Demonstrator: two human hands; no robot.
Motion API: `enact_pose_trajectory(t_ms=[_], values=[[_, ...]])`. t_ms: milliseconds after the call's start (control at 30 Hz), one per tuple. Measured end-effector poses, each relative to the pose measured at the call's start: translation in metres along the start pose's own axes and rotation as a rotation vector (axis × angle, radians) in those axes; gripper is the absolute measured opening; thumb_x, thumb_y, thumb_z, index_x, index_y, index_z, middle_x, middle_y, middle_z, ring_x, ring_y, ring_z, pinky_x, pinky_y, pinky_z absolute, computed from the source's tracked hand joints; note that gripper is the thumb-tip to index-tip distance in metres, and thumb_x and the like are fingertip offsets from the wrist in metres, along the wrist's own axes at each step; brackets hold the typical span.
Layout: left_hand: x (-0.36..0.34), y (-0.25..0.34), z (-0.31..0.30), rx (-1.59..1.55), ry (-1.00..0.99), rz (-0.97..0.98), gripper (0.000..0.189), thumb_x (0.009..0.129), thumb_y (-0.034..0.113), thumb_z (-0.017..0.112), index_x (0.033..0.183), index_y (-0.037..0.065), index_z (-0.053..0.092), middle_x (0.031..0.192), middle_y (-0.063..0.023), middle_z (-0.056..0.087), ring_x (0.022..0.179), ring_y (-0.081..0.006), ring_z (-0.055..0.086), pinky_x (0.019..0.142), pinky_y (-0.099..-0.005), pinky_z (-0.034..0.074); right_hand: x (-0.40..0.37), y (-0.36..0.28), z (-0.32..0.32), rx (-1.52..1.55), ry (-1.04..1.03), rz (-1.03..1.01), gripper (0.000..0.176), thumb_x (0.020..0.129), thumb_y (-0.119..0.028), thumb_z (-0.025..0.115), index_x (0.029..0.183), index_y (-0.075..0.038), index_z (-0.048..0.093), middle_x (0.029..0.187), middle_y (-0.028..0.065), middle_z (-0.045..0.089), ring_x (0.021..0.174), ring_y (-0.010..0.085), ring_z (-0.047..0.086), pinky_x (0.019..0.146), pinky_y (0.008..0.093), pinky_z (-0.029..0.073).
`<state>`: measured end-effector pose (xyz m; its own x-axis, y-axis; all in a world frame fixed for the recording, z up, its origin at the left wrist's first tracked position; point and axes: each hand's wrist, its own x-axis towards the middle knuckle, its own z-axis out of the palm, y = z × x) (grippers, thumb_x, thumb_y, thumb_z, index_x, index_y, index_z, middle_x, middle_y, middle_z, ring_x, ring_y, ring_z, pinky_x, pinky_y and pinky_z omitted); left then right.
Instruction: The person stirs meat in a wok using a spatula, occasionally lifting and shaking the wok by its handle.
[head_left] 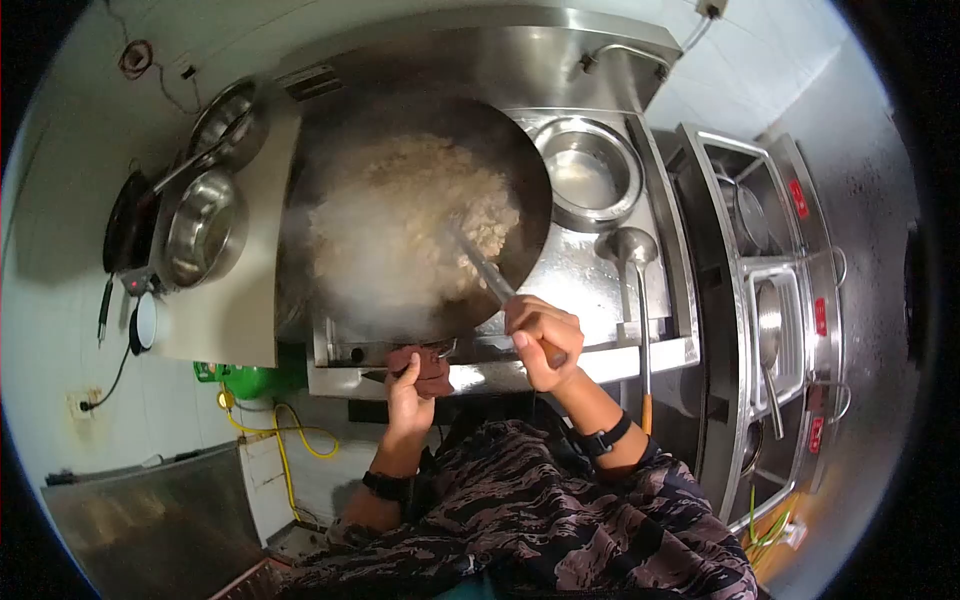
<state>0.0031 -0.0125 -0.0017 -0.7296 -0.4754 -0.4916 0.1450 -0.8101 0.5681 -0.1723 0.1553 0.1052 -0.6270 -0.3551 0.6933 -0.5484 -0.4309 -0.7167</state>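
Note:
A large dark wok (525,190) sits on the steel stove, full of pale, chopped food (440,190) under thick steam. My right hand (545,343) is closed round the handle of a metal spatula (487,272), whose far end is buried in the food and hidden. At the wok's near edge, my left hand (408,400) grips a folded brown cloth (425,372). The cloth lies by a small metal loop at the rim; whether it wraps the wok's handle I cannot make out.
Right of the wok are a steel pot (588,172) and a long-handled ladle (635,247) on the stove top. Steel bowls (205,230) stand on the left counter (215,320). A rack (745,290) with utensils is further right. A green gas cylinder (262,380) with a yellow hose sits below left.

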Motion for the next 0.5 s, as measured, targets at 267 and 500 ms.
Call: enact_pose_trajectory(t_ms=[267, 500], values=[[0.000, 0.002, 0.003, -0.051, -0.086, -0.003, 0.015, 0.097, 0.015, 0.062, 0.106, 0.004, 0.058, 0.098, -0.0099, 0.066, 0.084, -0.0226, 0.068, 0.063, -0.0355, 0.056, 0.011, 0.080, 0.041, 0.274, 0.330, 0.131, 0.024, 0.093, -0.010, 0.059, 0.072, -0.004, 0.050, 0.073, 0.0097, 0.057, 0.080, 0.0242, 0.058, 0.100, 0.0492, 0.043], [-0.007, 0.005, 0.018, 0.044, 0.045, 0.011, 0.015, 0.096, 0.017, 0.064, 0.105, 0.005, 0.060, 0.090, -0.0103, 0.067, 0.072, -0.0234, 0.069, 0.054, -0.0358, 0.056, -0.005, 0.072, 0.066, 0.361, 0.412, 0.171, 0.024, 0.091, -0.009, 0.057, 0.069, -0.004, 0.048, 0.070, 0.0104, 0.053, 0.074, 0.0252, 0.053, 0.092, 0.0474, 0.044]])
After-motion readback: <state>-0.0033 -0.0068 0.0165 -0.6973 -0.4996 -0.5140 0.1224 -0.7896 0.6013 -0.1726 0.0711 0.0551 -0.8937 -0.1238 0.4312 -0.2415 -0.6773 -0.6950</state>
